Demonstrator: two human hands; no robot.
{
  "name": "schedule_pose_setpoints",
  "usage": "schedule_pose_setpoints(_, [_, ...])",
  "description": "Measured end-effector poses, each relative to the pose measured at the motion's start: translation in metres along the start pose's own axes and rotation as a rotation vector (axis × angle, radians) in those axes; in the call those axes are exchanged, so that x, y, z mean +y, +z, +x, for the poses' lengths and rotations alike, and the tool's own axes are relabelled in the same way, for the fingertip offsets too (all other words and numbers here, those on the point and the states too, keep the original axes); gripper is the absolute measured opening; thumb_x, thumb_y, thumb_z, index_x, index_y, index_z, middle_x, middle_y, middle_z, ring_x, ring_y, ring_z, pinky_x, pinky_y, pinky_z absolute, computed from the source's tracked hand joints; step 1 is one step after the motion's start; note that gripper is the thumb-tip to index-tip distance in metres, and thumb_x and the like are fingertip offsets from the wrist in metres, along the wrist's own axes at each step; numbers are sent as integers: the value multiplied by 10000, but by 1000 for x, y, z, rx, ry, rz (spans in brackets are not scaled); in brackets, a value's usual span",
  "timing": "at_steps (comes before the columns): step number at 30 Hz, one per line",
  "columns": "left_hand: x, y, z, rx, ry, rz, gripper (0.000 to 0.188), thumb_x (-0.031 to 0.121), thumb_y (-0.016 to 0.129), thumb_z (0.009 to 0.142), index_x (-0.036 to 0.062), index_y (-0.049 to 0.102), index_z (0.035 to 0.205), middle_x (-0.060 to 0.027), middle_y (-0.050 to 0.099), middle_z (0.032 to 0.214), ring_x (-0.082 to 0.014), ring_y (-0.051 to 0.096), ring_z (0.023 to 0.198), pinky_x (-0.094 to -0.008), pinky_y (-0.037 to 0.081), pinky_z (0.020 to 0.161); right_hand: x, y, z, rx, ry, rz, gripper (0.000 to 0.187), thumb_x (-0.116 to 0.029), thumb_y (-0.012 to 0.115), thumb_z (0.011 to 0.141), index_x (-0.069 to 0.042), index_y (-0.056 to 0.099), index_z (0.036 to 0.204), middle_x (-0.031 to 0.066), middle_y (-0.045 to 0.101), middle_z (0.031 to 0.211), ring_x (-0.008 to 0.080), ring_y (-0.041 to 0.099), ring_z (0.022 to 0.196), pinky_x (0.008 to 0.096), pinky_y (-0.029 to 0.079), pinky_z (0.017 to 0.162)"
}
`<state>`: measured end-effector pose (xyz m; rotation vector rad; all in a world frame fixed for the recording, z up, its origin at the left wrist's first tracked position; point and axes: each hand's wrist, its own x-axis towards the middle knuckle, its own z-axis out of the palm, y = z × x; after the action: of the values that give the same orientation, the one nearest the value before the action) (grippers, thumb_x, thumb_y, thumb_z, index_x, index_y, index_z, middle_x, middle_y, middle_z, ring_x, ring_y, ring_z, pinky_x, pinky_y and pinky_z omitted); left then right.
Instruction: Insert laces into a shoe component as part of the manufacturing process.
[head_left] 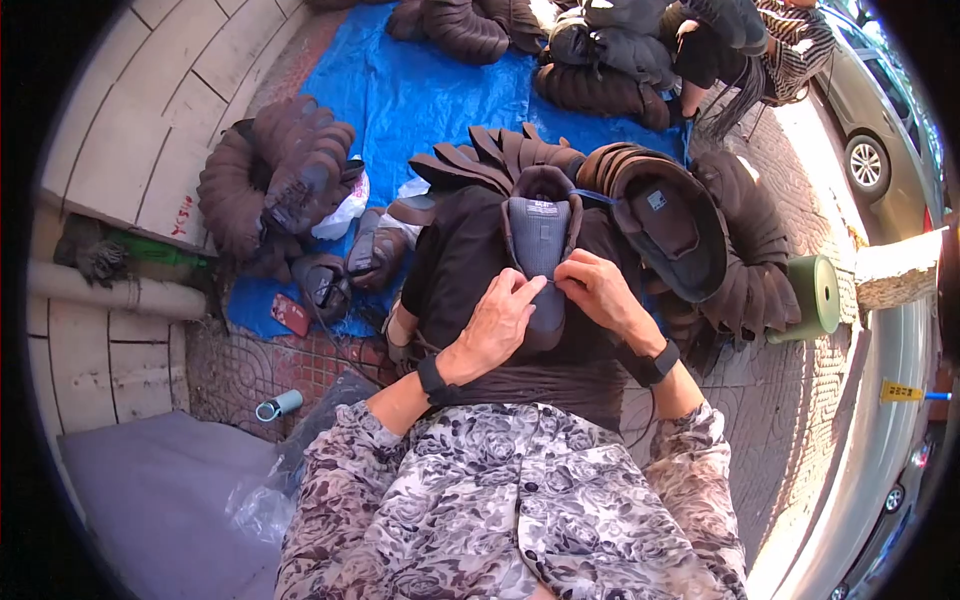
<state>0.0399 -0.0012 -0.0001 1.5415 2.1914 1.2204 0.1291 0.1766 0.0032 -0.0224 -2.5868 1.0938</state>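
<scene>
A dark grey and brown shoe upper (pixel 541 228) lies across my black-clad lap, its ribbed tongue with a pale printed label facing up. My left hand (pixel 497 322) is closed in a pinch at the tongue's near end; what its fingertips hold is too small to make out. Close beside it, my right hand (pixel 603 290) pinches the right edge of the same upper. The two sets of fingertips almost meet. Just right of my knees leans a larger dark shoe upper (pixel 672 225), at the end of a nested row of brown uppers (pixel 745 240).
More nested uppers (pixel 275 175) lie on a blue tarp (pixel 400 90), left and far. Nearby are a red phone (pixel 290 314), a light-blue cylinder (pixel 279 405) and a grey sheet (pixel 170 500). A green roll (pixel 812 298) stands right; another person (pixel 795 45) sits far right, beside a parked car (pixel 880 120).
</scene>
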Motion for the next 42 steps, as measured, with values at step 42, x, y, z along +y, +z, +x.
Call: schedule_pose_setpoints(42, [-9, -7, 14, -18, -360, -363, 241, 35, 598, 811, -13, 582, 1046, -82, 594, 936, -138, 588, 843, -268, 502, 760, -5, 1, 13, -77, 361, 268, 52, -62, 597, 776, -38, 598, 822, 119, 551, 772, 310, 576, 711, 369, 457, 622])
